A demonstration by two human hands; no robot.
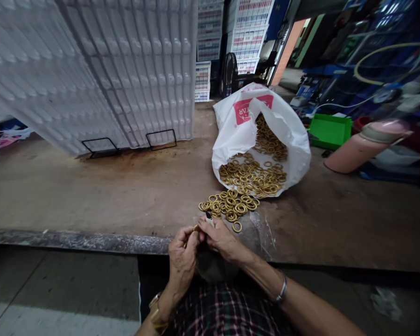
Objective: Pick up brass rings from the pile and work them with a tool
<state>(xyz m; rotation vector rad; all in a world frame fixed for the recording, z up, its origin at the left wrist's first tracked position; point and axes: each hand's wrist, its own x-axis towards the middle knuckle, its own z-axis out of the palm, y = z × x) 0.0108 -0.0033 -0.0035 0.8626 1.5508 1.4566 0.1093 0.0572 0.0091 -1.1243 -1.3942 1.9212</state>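
Workshop clutter rings a worn brown bench (91, 196). At its near edge, six o'clock, the left hand (182, 259) pinches a brass ring (195, 227) while the right hand (220, 238) closes on a small pale piece against it, apparently so the two can be worked together. Loose rings (229, 205) lie just beyond at twelve, spilled from a tipped white bag (294, 140) within easy reach. Open bench stretches toward nine o'clock; white ribbed panels (126, 70) stand at eleven.
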